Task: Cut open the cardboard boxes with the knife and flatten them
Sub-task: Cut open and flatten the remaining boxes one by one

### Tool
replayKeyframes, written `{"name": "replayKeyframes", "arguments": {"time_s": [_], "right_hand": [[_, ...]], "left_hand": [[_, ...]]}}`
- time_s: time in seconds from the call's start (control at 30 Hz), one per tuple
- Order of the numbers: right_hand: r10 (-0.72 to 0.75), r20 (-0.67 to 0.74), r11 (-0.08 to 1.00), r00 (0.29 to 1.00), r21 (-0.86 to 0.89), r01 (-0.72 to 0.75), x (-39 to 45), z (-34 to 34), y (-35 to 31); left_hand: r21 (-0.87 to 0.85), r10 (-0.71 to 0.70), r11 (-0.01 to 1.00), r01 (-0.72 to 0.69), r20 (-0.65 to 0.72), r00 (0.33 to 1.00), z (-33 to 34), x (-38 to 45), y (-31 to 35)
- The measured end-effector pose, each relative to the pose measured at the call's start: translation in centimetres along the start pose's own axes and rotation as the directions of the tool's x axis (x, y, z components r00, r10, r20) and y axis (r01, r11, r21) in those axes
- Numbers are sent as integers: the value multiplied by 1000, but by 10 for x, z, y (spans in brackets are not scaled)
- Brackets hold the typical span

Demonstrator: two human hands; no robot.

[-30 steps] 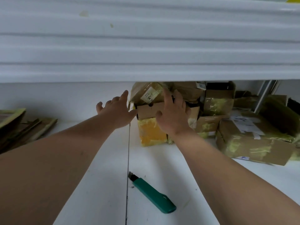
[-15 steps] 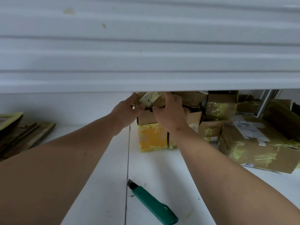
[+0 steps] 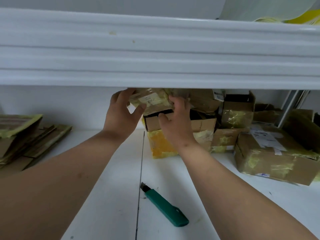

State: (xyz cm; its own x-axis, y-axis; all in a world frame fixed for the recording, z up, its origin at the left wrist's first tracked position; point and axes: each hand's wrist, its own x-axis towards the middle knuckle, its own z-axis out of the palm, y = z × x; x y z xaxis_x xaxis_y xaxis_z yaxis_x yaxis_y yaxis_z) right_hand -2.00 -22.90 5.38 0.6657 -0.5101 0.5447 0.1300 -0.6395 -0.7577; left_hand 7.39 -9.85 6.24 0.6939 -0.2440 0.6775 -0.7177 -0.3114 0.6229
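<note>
Between our two hands, right under the lip of the white shelf (image 3: 155, 49), sits the small taped box (image 3: 152, 101) we are after: our left hand (image 3: 121, 115) curls round its left end with the thumb on its front, and our right hand (image 3: 174, 118) grips its right end, fingers partly hidden behind it. It rests on top of an open-topped carton (image 3: 199, 122), which stands on a yellow-taped box (image 3: 161, 144) below our right wrist. The risk, as we judge it, is that pulling the top box out drags the cartons beneath it or tips the leaning ones beside our right hand, since they are stacked loosely and touching; the shelf edge close above could also catch our knuckles or the box. The knife (image 3: 164, 207) lies near our forearms, between them, on the bench (image 3: 107, 196), its blade tip showing, so a sliding box or a dropped arm could meet it. Counting: one knife; one stack of flattened cardboard (image 3: 26, 135) well out beyond our left arm; roughly seven unflattened boxes by our right hand, though the overlap at the back makes the number uncertain.
</note>
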Motion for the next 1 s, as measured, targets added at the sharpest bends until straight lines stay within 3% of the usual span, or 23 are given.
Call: {"name": "replayKeyframes", "arguments": {"time_s": [0.3,0.4,0.63,0.8,1.0], "right_hand": [[-14,78,1000,997,16,13,-38,21,-28],[-20,60,999,998,45,17,-50,29,-35],[-56,56,996,997,69,52,-85,66,-68],[-38,152,997,988,68,28,-110,96,-88],[51,207,992,977,104,-73,-137,116,-92]], "left_hand": [[10,-88,996,89,-80,993,-46,-22,-1],[5,-60,998,61,-118,991,-58,-25,-5],[-4,-137,990,138,-171,976,-111,-45,-29],[76,-248,964,256,-99,964,-157,-68,-48],[117,-244,962,245,-17,970,-186,-89,-70]]}}
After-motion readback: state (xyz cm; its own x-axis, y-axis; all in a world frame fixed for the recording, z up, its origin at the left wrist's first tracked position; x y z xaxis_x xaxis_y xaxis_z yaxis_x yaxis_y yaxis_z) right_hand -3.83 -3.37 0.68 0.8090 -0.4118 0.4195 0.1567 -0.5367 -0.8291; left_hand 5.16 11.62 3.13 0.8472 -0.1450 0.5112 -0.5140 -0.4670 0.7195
